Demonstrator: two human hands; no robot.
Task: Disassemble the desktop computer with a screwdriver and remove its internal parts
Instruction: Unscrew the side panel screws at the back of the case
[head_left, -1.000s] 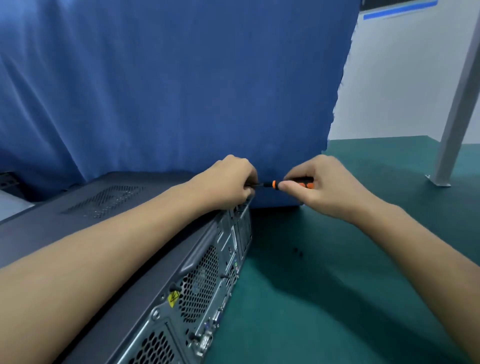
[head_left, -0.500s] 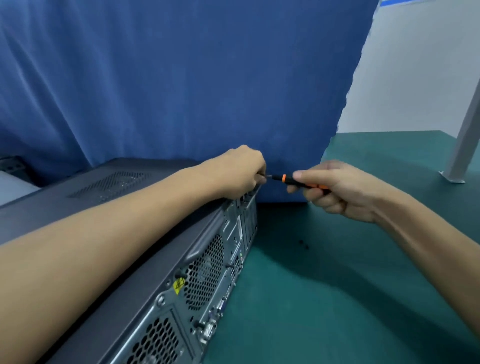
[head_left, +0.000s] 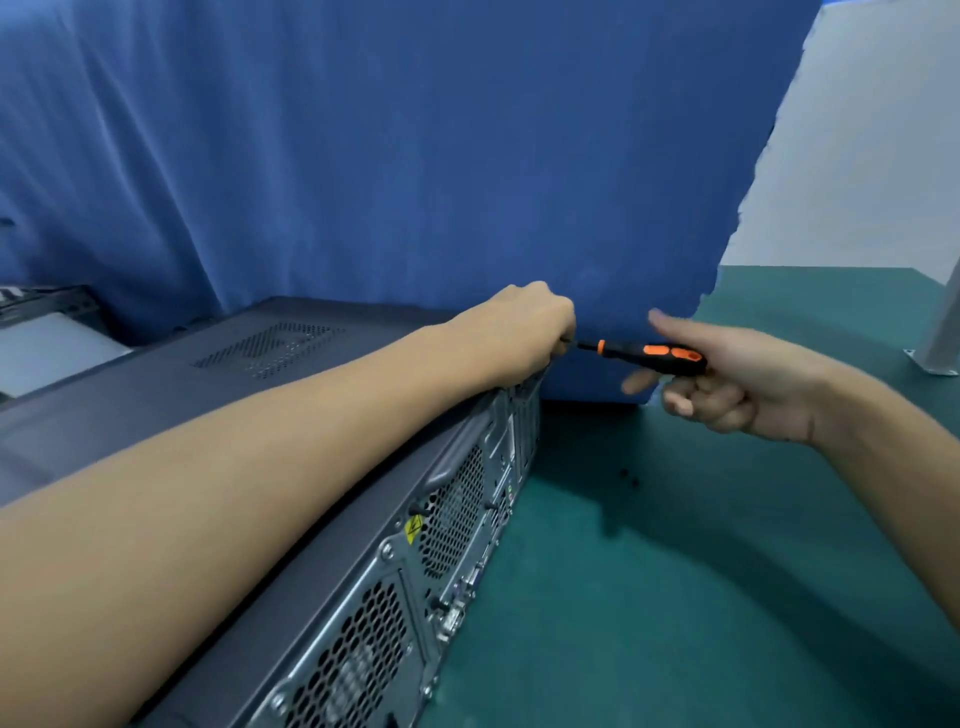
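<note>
Two hands work at the far rear corner of the desktop computer (head_left: 291, 384), which lies flat on the left of the green mat (head_left: 675, 597); my left hand (head_left: 524, 332) curls over that corner, fingers hidden, can't tell what they hold; my right hand (head_left: 748, 389) grips the screwdriver (head_left: 657, 358) by its handle, tip pointing left twd the left hand.

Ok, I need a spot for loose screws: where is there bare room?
Bare green mat lies right of the computer case, under the right hand, save small dark specks. The case's far corner is crowded: left hand, screwdriver, blue curtain.
</note>
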